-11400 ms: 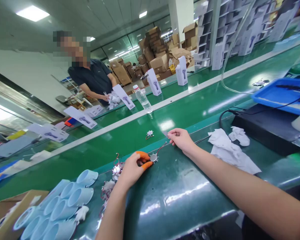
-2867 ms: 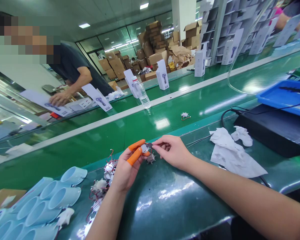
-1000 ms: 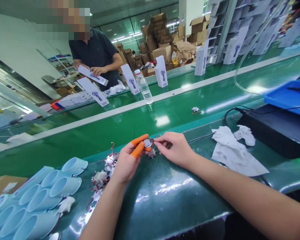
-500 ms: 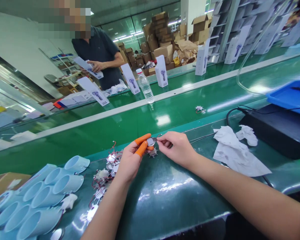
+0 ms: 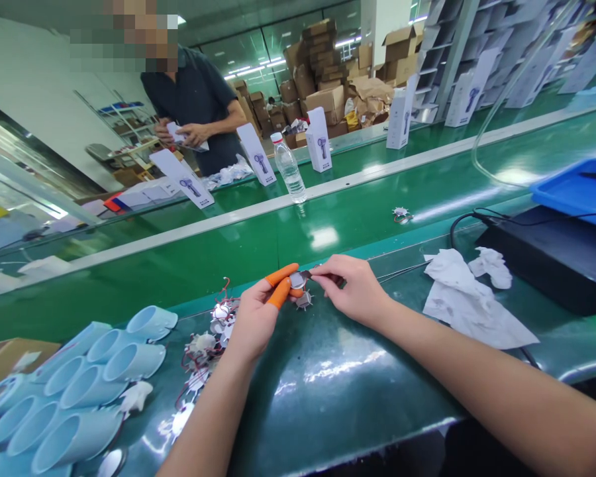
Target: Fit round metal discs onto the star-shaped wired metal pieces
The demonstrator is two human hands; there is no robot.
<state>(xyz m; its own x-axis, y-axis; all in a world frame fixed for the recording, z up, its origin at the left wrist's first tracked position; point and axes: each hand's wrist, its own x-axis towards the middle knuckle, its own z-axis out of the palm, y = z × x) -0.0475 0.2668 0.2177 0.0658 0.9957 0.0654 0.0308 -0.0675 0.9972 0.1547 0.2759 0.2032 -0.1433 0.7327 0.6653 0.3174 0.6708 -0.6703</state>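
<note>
My left hand [image 5: 258, 317], with orange finger cots on thumb and two fingers, pinches a small round silver part [image 5: 297, 281] above the dark green bench. My right hand [image 5: 353, 289] meets it from the right, fingers closed in a pinch on the same part's edge; what else it holds is too small to make out. A star-shaped spiky silver piece [image 5: 304, 301] lies on the bench just below the hands. A heap of similar silver parts with red wires [image 5: 206, 348] sits left of my left wrist.
Pale blue plastic cups [image 5: 74, 394] lie stacked at lower left. Crumpled white cloths [image 5: 469, 301] and a black box [image 5: 551, 255] lie to the right, a blue tray [image 5: 576, 189] behind. One spiky part [image 5: 400, 213] rides the green belt. A water bottle [image 5: 289, 169], white cartons and a person opposite.
The hands stay pinched together on the small part, sinking slightly. The spiky part on the belt has drifted right. The person opposite has drawn a carton close.
</note>
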